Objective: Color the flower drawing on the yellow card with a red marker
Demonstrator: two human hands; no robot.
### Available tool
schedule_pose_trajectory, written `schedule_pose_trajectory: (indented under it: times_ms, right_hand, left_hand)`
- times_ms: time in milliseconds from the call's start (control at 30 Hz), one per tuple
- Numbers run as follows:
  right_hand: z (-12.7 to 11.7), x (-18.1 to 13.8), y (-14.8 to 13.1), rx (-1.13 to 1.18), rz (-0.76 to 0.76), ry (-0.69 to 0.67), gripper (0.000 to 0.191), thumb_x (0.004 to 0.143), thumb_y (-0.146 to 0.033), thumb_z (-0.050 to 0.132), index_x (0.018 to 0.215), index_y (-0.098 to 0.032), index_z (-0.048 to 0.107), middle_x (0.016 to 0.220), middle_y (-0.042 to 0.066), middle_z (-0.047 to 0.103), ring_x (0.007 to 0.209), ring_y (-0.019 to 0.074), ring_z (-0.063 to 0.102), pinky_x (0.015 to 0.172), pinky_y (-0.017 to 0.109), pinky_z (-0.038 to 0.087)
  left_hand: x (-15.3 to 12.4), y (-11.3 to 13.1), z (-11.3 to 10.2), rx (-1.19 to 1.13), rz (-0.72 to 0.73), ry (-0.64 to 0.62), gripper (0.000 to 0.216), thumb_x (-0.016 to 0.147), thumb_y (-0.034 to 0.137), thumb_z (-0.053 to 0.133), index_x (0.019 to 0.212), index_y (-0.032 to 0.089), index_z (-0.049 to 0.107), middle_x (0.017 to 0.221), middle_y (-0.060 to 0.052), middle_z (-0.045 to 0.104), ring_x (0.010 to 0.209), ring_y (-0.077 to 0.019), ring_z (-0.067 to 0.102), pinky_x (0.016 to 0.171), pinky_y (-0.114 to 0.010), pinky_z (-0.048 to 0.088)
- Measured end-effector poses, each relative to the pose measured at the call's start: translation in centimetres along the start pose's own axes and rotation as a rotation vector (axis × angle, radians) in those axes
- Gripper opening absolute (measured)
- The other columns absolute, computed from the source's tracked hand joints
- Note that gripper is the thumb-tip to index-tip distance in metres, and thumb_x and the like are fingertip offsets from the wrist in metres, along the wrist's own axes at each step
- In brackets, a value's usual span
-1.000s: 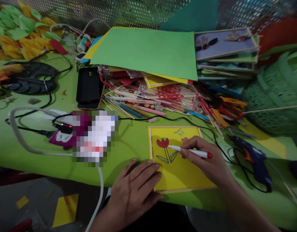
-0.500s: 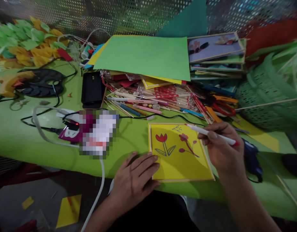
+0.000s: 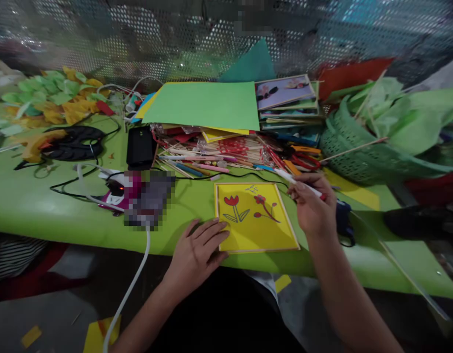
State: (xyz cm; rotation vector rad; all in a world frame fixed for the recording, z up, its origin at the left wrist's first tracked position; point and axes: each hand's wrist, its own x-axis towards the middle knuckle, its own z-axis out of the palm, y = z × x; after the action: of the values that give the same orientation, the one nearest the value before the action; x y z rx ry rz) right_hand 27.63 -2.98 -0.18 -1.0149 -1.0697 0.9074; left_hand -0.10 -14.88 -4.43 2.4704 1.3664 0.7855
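Observation:
A yellow card (image 3: 248, 238) with thin wooden strips along its edges lies on the green table (image 3: 167, 235). Drawn on it are a red tulip (image 3: 231, 201) with outlined leaves, a red flower (image 3: 261, 200) on a curved stem, and a small dark outline near the top edge. My left hand (image 3: 202, 245) lies flat with its fingers on the card's left edge. Between the fingers of my right hand (image 3: 316, 201) is a white marker (image 3: 298, 182) with a red end. The marker is raised above the card's top right corner, its tip apart from the card.
Behind the card lie several wooden sticks and pens (image 3: 197, 169) beneath green sheets (image 3: 204, 105). A green basket (image 3: 347, 142) stands right, near orange-handled scissors (image 3: 303, 154). Left are a power strip (image 3: 118, 198), a blurred-out device (image 3: 150, 198), a white cable (image 3: 132, 279) and a yellow glue gun (image 3: 42, 144).
My right hand has lifted the marker up and away from the card's top edge. My left hand stays on the card. The camera view has tilted up and shifted right.

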Motion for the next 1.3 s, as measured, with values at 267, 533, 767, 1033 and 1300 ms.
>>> schedule_pose_trajectory:
  times_ms: [267,533,767,1033,1300]
  right_hand:
    - [-1.4,-2.3,-0.1,0.089,0.051,0.072,0.012,0.075,-0.025,0.077,0.085,-0.021,0.077,0.070,-0.001,0.066,0.060,0.0110,0.057,0.055,0.023,0.040]
    - [-2.8,-3.9,0.7,0.058,0.063,0.101,0.015,0.076,-0.023,0.079,0.090,-0.021,0.077,0.073,0.000,0.067,0.061,0.0109,0.057,0.059,0.024,0.044]
    - [-2.6,-6.1,0.9,-0.089,0.152,0.007,0.014,0.081,-0.027,0.079,0.093,-0.021,0.075,0.083,0.002,0.069,0.070,0.0143,0.060,0.059,0.024,0.046]
    - [-2.4,-8.5,0.5,-0.421,0.211,-0.241,0.015,0.085,-0.033,0.078,0.094,-0.022,0.074,0.085,0.003,0.074,0.070,0.0169,0.065,0.058,0.024,0.048]
    - [-2.7,-8.4,0.7,-0.523,0.267,-0.267,0.014,0.087,-0.036,0.075,0.092,-0.023,0.072,0.084,0.003,0.075,0.063,0.0172,0.066,0.052,0.024,0.046]
  left_hand:
    - [0.4,0.2,0.2,-0.011,0.041,0.007,0.030,0.097,0.028,0.065,0.126,0.024,0.066,0.136,-0.007,0.070,0.130,-0.0261,0.063,0.114,-0.052,0.041]
    - [0.6,-0.8,-1.1,0.016,0.066,-0.076,0.032,0.098,0.030,0.063,0.129,0.024,0.066,0.142,-0.008,0.066,0.133,-0.0257,0.061,0.117,-0.052,0.039]
    - [1.8,-3.2,-2.6,0.085,0.051,-0.143,0.034,0.100,0.028,0.059,0.133,0.028,0.066,0.139,-0.006,0.069,0.135,-0.0265,0.059,0.120,-0.056,0.035]
    - [1.9,-3.6,-2.9,0.020,0.049,-0.239,0.041,0.097,0.030,0.064,0.137,0.038,0.063,0.152,-0.004,0.058,0.140,-0.0276,0.053,0.119,-0.057,0.033]
    - [2.1,-3.8,-3.0,-0.040,0.023,-0.258,0.045,0.094,0.031,0.068,0.138,0.043,0.062,0.152,-0.002,0.056,0.140,-0.0280,0.052,0.120,-0.058,0.031]
